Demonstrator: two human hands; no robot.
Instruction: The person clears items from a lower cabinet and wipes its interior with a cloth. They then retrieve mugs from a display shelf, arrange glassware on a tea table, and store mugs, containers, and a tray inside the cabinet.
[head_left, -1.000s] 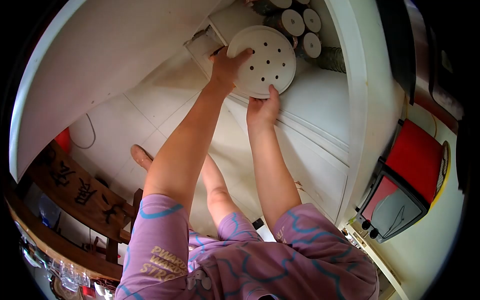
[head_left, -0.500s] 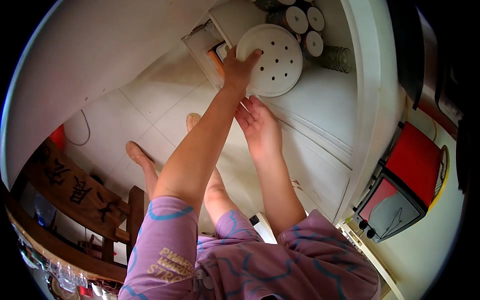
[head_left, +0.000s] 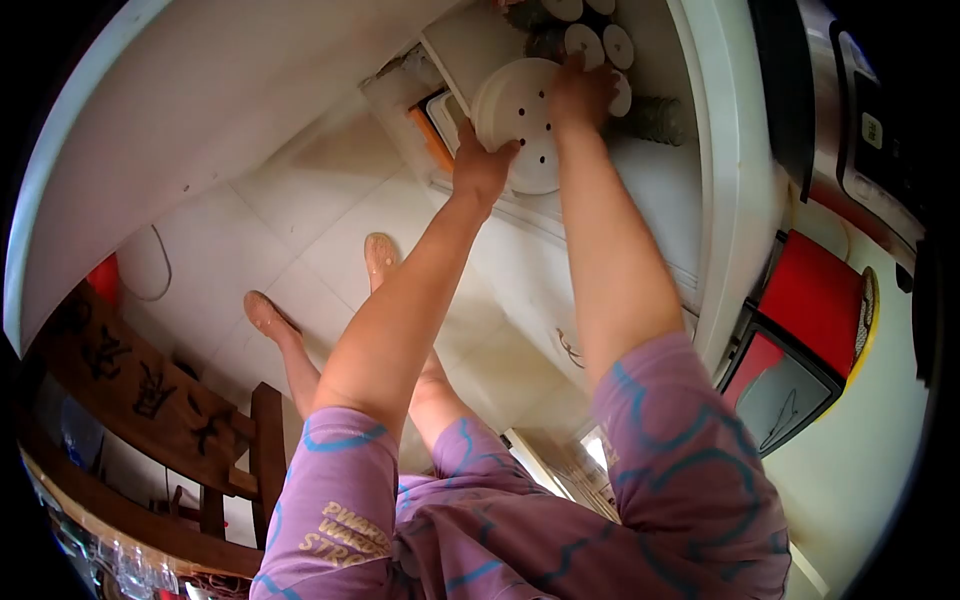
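Note:
A round white perforated disc (head_left: 520,115) with a raised rim lies in the open white cabinet, several small dark holes across it. My left hand (head_left: 480,168) is closed on the disc's left edge, thumb over its face. My right hand (head_left: 583,95) reaches over the upper right edge of the disc and covers that part; its fingers are curled at the rim, close to jars with white round ends (head_left: 619,46). A clear ribbed jar (head_left: 655,121) lies to the right of that hand.
An orange item (head_left: 431,138) and a pale container stand left of the disc. The cabinet's white frame (head_left: 722,150) runs along the right. Beyond it are a red toaster oven (head_left: 812,290) and a silver appliance (head_left: 880,150). A wooden chair (head_left: 150,385) stands at lower left.
My right hand has moved up from below the disc, palm showing, to the disc's upper right edge. My left hand stays on the left edge. The view has shifted slightly.

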